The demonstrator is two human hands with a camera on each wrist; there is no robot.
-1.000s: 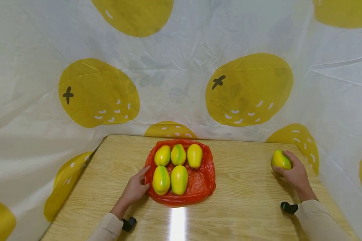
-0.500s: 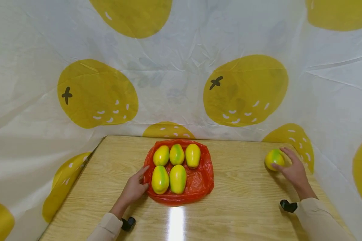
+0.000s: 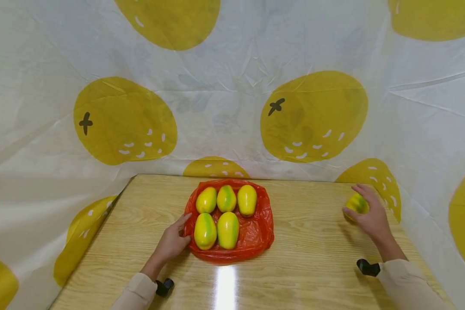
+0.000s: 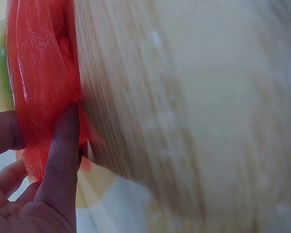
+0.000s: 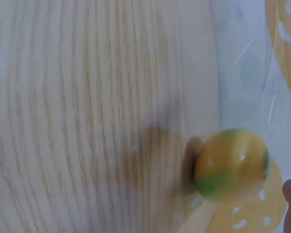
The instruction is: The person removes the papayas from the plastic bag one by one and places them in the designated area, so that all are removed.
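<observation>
The left hand (image 3: 171, 243) pinches the side of the red bag (image 3: 257, 232), maybe to keep it still, near the middle of the tabletop's (image 3: 306, 245) far edge, with 5 fruits (image 3: 227, 230) inside in 2 rows. By the far right corner, the right hand (image 3: 373, 217) is spread wide around 1 lone fruit (image 3: 356, 201), with no firm hold showing. That one is blurry and half hidden, so whether any finger touches it cannot be told.

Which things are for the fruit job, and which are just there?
For the job:
left hand
right hand
red plastic
five fruits on it
lone fruit by the right hand

Just there, it seems:
fruit-print cloth
black wrist gadgets
</observation>
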